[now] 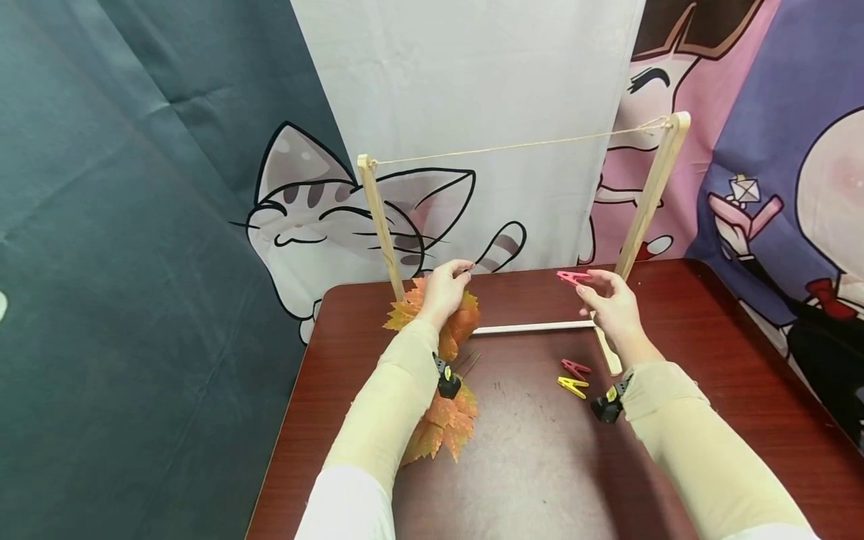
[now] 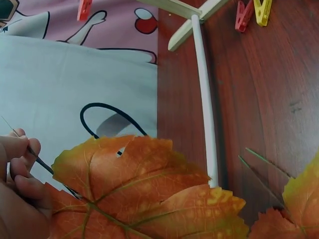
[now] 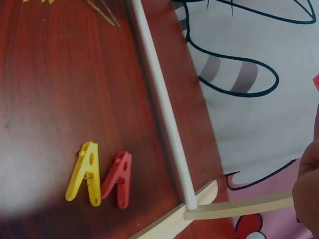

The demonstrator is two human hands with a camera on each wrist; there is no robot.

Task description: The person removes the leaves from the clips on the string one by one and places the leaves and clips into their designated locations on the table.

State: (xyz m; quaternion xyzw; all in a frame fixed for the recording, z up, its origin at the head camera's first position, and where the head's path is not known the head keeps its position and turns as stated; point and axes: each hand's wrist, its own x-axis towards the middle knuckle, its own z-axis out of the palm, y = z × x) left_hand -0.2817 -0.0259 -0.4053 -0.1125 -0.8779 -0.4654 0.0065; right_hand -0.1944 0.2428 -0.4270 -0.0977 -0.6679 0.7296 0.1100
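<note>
My left hand pinches the thin stem of an orange artificial maple leaf, which hangs below the fingers. In my right hand a red clothespin is held between thumb and fingertips, near the right post. Only a corner of that clothespin shows at the edge of the right wrist view. A second red clothespin and a yellow clothespin lie side by side on the table. More orange leaves lie on the table under my left forearm, partly hidden by it.
A string runs between the left wooden post and the right wooden post. A white bar joins the stand's base along the tabletop. A printed cloth hangs behind the table.
</note>
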